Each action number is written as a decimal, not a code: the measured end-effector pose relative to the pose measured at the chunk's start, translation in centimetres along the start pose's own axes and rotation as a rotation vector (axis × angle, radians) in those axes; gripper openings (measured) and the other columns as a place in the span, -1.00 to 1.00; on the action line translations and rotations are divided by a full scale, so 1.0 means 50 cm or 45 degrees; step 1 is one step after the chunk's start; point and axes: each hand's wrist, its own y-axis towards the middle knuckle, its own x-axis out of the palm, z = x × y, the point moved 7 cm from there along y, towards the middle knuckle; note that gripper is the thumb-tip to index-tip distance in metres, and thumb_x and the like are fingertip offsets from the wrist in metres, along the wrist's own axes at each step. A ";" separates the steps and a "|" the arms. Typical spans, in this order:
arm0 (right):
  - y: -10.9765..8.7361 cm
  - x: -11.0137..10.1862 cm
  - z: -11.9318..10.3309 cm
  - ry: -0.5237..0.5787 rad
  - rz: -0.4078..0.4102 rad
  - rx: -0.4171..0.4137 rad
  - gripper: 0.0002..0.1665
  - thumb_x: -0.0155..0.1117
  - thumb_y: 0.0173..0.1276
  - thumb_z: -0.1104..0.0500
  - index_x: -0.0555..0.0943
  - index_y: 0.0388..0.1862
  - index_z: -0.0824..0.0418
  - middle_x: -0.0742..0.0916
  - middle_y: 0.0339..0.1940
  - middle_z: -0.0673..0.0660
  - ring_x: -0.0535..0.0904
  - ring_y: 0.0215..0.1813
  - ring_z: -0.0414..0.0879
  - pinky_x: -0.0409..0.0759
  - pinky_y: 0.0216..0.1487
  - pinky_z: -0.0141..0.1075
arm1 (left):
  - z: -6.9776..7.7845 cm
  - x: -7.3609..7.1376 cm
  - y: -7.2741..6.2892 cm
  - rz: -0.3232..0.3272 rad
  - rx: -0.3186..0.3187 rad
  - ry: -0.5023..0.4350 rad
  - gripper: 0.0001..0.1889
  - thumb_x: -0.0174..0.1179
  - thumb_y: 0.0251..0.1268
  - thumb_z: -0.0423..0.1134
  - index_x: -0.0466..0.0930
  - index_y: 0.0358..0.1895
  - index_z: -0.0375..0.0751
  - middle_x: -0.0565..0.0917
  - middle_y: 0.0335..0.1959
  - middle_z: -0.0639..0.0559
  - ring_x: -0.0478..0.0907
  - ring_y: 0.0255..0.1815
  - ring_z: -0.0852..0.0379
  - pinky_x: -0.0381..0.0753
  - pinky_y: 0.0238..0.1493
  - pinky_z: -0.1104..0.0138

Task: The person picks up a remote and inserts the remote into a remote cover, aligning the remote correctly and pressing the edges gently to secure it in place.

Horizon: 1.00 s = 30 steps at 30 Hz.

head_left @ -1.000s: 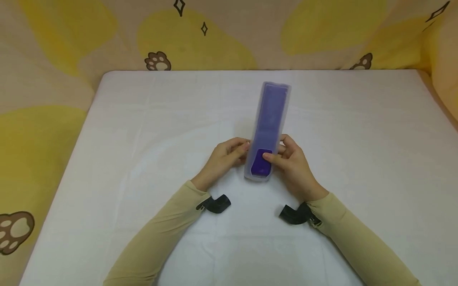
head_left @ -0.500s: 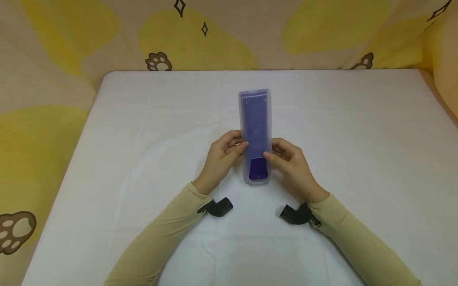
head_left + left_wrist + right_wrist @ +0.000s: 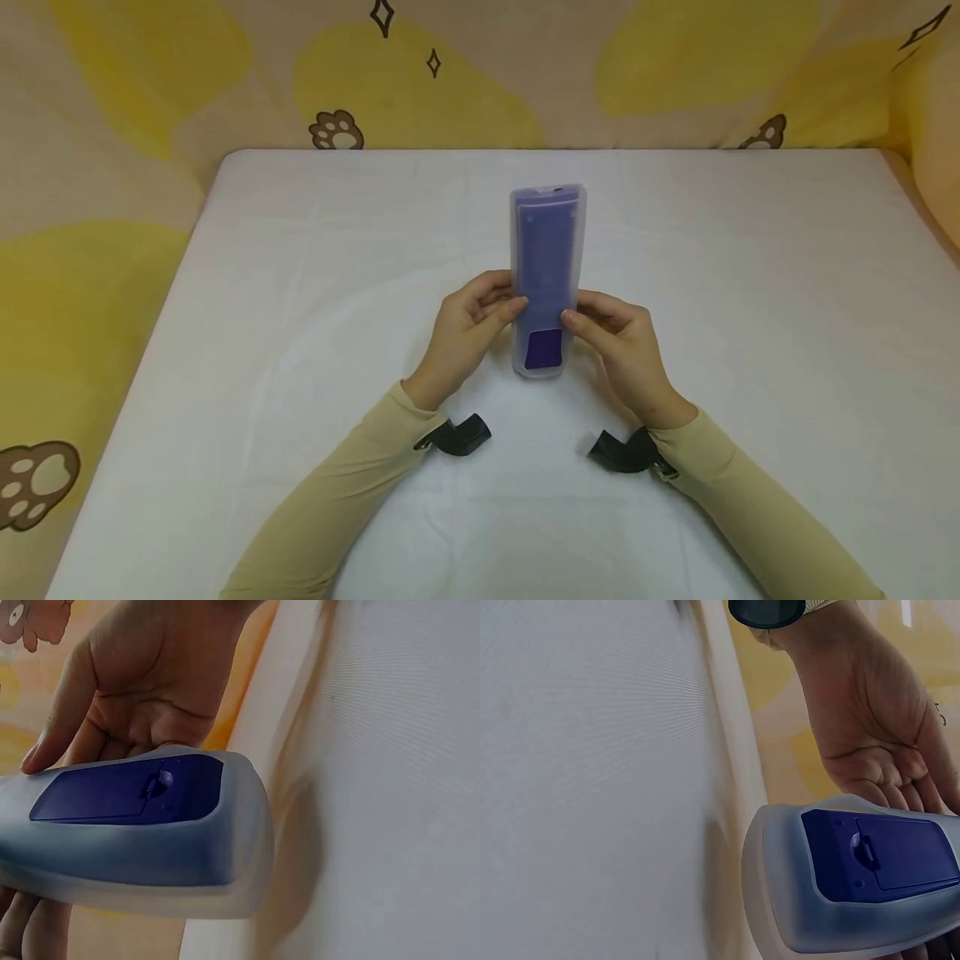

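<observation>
A blue-purple remote control (image 3: pixel 549 262) in a translucent cover stands on end, tilted, between both hands in the head view. My left hand (image 3: pixel 467 337) pinches its left edge, thumb on the near face and fingers behind. On the opposite edge, my right hand (image 3: pixel 628 346) grips it the same way, a little lower. A dark purple battery door (image 3: pixel 97 791) with a small latch shows through a cutout in the cover, in both wrist views. The remote's lower end appears raised off the table, with a shadow beside it. Its far face is hidden.
A white cloth-covered table (image 3: pixel 360 233) spreads under the hands. Behind it hangs a yellow and beige curtain (image 3: pixel 480 92) with paw prints. A black curved piece (image 3: pixel 459 435) sits at the left wrist, and another black piece (image 3: pixel 624 452) at the right wrist.
The remote control first swings left and straightens from its rightward lean, then shifts slightly right. My left thumb moves onto its near face, and my right hand ends slightly farther right.
</observation>
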 end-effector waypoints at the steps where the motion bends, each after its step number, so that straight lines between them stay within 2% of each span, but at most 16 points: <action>1: 0.002 0.001 -0.004 0.012 0.003 -0.012 -0.70 0.16 0.29 0.45 0.56 0.00 0.53 0.74 -0.14 0.03 0.64 -0.05 -0.09 0.56 0.03 -0.28 | 0.005 -0.001 0.001 0.005 0.012 0.015 -0.70 0.07 0.33 -0.49 0.42 0.09 -0.55 0.59 -0.01 -0.36 0.58 0.01 -0.08 0.55 0.05 0.23; 5: 0.012 0.006 -0.021 0.040 0.014 -0.056 -0.69 0.14 0.31 0.46 0.53 0.02 0.57 0.74 -0.13 0.04 0.64 -0.01 -0.07 0.56 0.05 -0.24 | 0.026 -0.005 0.007 0.018 0.067 0.048 -0.70 0.08 0.32 -0.51 0.43 0.08 -0.55 0.59 -0.01 -0.35 0.59 0.01 -0.08 0.55 0.06 0.22; 12: 0.032 0.011 -0.056 0.050 0.016 -0.140 -0.72 0.16 0.32 0.43 0.60 0.00 0.45 0.74 -0.10 0.08 0.65 -0.02 -0.06 0.55 0.08 -0.22 | 0.066 -0.009 0.032 0.034 0.163 0.080 -0.72 0.10 0.30 -0.51 0.45 0.05 -0.57 0.60 -0.05 -0.36 0.61 -0.03 -0.08 0.56 0.04 0.22; 18: 0.046 0.015 -0.075 0.078 0.050 -0.187 -0.69 0.14 0.29 0.49 0.52 0.01 0.59 0.74 -0.12 0.08 0.66 -0.04 -0.05 0.57 0.05 -0.21 | 0.090 -0.009 0.044 0.033 0.230 0.051 -0.72 0.09 0.29 -0.54 0.45 0.03 -0.59 0.59 -0.05 -0.37 0.61 -0.04 -0.07 0.55 0.05 0.21; 21: 0.051 0.016 -0.083 0.091 0.074 -0.205 -0.70 0.14 0.28 0.49 0.55 -0.01 0.56 0.75 -0.14 0.08 0.66 -0.07 -0.06 0.58 0.03 -0.22 | 0.097 -0.009 0.048 0.043 0.235 0.042 -0.72 0.10 0.28 -0.54 0.45 0.04 -0.58 0.59 -0.05 -0.36 0.61 -0.05 -0.05 0.55 0.05 0.20; 25: 0.056 0.016 -0.083 0.131 0.094 -0.197 -0.70 0.12 0.28 0.50 0.66 -0.08 0.33 0.75 -0.17 0.06 0.67 -0.11 -0.10 0.59 -0.01 -0.24 | 0.096 -0.008 0.054 0.075 0.207 0.022 -0.71 0.12 0.28 -0.52 0.46 0.05 -0.57 0.59 -0.04 -0.35 0.61 -0.06 -0.04 0.55 0.05 0.21; 27: 0.057 0.015 -0.080 0.144 0.103 -0.180 -0.65 0.10 0.28 0.52 0.70 -0.15 0.19 0.76 -0.20 0.05 0.68 -0.14 -0.12 0.61 -0.04 -0.25 | 0.092 -0.009 0.056 0.090 0.173 0.019 -0.71 0.13 0.28 -0.51 0.47 0.04 -0.57 0.60 -0.04 -0.34 0.62 -0.05 -0.03 0.56 0.04 0.22; 30: 0.058 0.013 -0.073 0.149 0.100 -0.148 -0.61 0.09 0.29 0.53 0.71 -0.22 0.11 0.76 -0.24 0.04 0.68 -0.19 -0.15 0.62 -0.09 -0.28 | 0.085 -0.011 0.057 0.107 0.102 0.009 -0.71 0.14 0.29 -0.47 0.49 0.04 -0.55 0.62 -0.05 -0.33 0.62 -0.05 -0.02 0.57 0.02 0.23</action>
